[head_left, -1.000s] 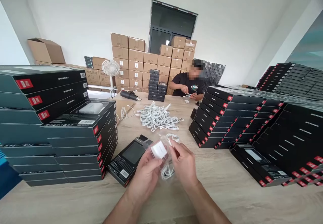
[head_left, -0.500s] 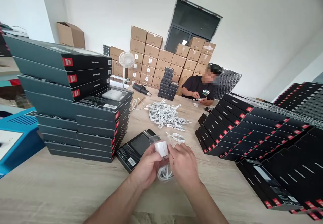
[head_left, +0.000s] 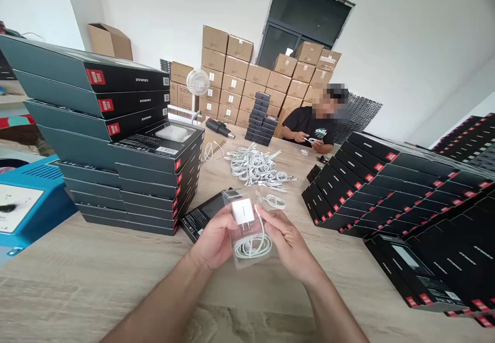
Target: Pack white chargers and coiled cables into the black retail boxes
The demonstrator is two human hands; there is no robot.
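Between my hands is a clear plastic tray with a white plug charger in its upper part and a coiled white cable in its lower part. My left hand grips the tray's left side, thumb by the charger. At the right side, my right hand pinches the cable's end near the upper corner. Behind my left hand lies a black box, partly covered. One coiled white cable rests on the table just beyond my right hand.
Tall stacks of black boxes stand left and right. A heap of white cables lies mid-table, with a heat gun behind it. Across the table sits a co-worker handling a white cable. A blue machine is at far left.
The tray has turned to face me more, so charger and coil show more fully. My right hand has opened out from its curled pose over the tray's edge. The view has shifted slightly.
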